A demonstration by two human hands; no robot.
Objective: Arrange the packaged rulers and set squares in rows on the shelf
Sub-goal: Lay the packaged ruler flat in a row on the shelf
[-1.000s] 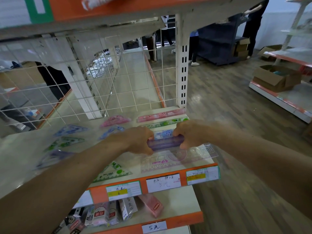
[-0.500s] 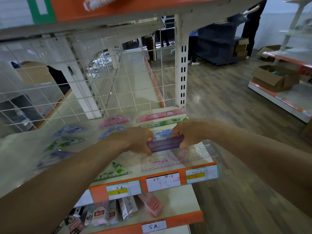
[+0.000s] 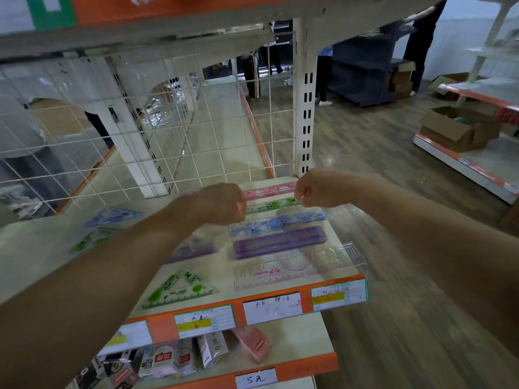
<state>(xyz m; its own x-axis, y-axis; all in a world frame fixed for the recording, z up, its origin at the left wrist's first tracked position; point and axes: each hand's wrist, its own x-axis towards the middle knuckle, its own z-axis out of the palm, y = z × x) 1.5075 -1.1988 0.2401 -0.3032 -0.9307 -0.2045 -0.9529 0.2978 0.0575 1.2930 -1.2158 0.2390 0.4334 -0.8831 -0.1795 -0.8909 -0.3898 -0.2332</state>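
Shelf (image 3: pixel 224 270); left hand (image 3: pixel 222 204), right hand (image 3: pixel 316 189) curled

- I read the shelf (image 3: pixel 42 248) as smooth, cream-painted metal with a soft sheen.
- Purple ruler pack (image 3: pixel 279 242): glossy translucent plastic.
- Wire grid (image 3: pixel 140 130): white-coated metal.
- Floor (image 3: pixel 393 192): wood-look planks; cardboard box (image 3: pixel 455 130): matt.

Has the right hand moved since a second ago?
Yes. The right hand has let go of the purple ruler pack and moved rearward, away from the orange price strip, to the end of the green ruler.
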